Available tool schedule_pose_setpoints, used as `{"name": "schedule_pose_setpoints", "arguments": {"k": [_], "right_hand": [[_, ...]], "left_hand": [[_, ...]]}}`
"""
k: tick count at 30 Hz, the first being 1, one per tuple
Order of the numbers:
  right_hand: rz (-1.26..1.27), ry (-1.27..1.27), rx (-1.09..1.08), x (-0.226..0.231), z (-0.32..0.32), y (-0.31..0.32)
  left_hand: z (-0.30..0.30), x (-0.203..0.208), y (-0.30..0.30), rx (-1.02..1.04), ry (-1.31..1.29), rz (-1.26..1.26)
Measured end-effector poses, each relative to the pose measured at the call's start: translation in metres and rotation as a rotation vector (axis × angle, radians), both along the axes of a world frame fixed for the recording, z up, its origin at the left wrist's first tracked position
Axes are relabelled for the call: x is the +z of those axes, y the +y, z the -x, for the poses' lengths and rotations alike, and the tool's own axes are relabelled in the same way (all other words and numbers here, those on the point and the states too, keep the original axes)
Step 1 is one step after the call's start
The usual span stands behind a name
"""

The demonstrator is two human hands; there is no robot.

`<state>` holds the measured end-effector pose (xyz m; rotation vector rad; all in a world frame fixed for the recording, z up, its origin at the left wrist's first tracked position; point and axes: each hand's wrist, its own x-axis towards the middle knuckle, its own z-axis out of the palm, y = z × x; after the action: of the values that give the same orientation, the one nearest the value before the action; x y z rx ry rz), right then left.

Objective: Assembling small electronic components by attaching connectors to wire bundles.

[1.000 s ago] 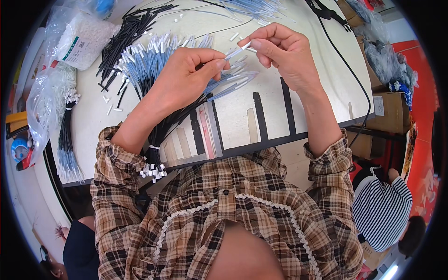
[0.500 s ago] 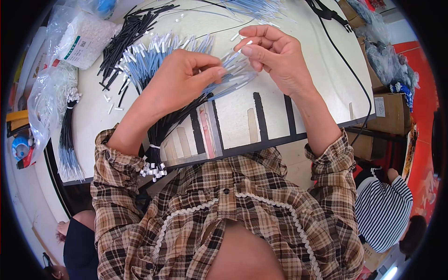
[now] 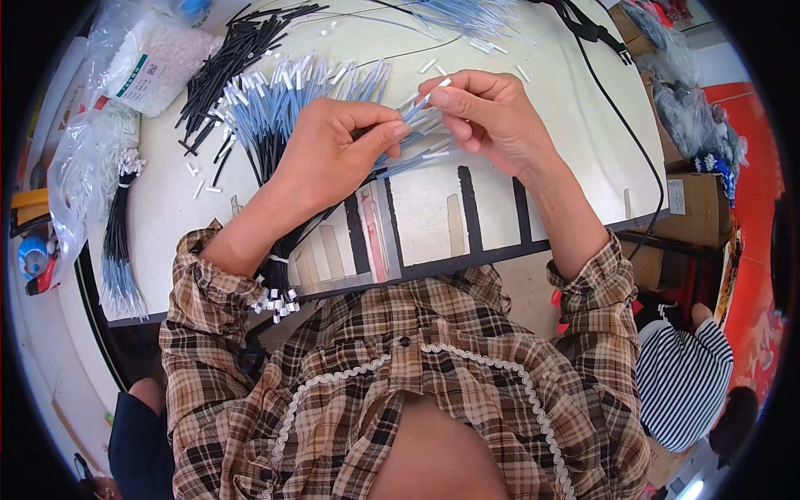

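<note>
My left hand [image 3: 329, 154] pinches a thin blue-grey wire [image 3: 414, 111] between thumb and forefinger. At the wire's end, my right hand [image 3: 504, 121] closes thumb and forefinger on a small white sleeve [image 3: 444, 82]; how far the sleeve sits over the wire cannot be made out. Under and beyond my left hand fans a wire bundle [image 3: 271, 108], many of its blue-grey ends capped with white sleeves. Its black part runs beneath my left forearm to a white tie [image 3: 278, 259] and white connectors [image 3: 277, 302] at the table's front edge.
Another tied wire bundle [image 3: 123, 221] lies at the table's left. Black tubes [image 3: 221, 71] are heaped behind, beside a bag of white pieces [image 3: 158, 67]. More blue-grey wires [image 3: 467, 17] lie at the back. A black cable [image 3: 612, 100] crosses the right side. Two people sit nearby.
My right hand has come down a little, nearer my left. The fingertips of both hands are now closer together, at the end of the wire.
</note>
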<state>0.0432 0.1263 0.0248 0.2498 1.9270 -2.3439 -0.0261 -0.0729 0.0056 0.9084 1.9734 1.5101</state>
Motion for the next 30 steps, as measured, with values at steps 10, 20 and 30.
{"name": "schedule_pose_setpoints", "arguments": {"k": [10,20,30], "right_hand": [[-0.118,-0.01,0.04,-0.004,-0.002,-0.006],[-0.286,0.038,0.1,-0.001,-0.001,-0.004],[-1.001,0.055,-0.048,0.012,-0.012,0.049]], "left_hand": [[-0.004,-0.002,0.002,0.016,-0.009,-0.038],[-0.003,0.005,0.004,-0.009,-0.011,-0.039],[-0.003,0.022,-0.003,-0.175,0.417,0.104]]}}
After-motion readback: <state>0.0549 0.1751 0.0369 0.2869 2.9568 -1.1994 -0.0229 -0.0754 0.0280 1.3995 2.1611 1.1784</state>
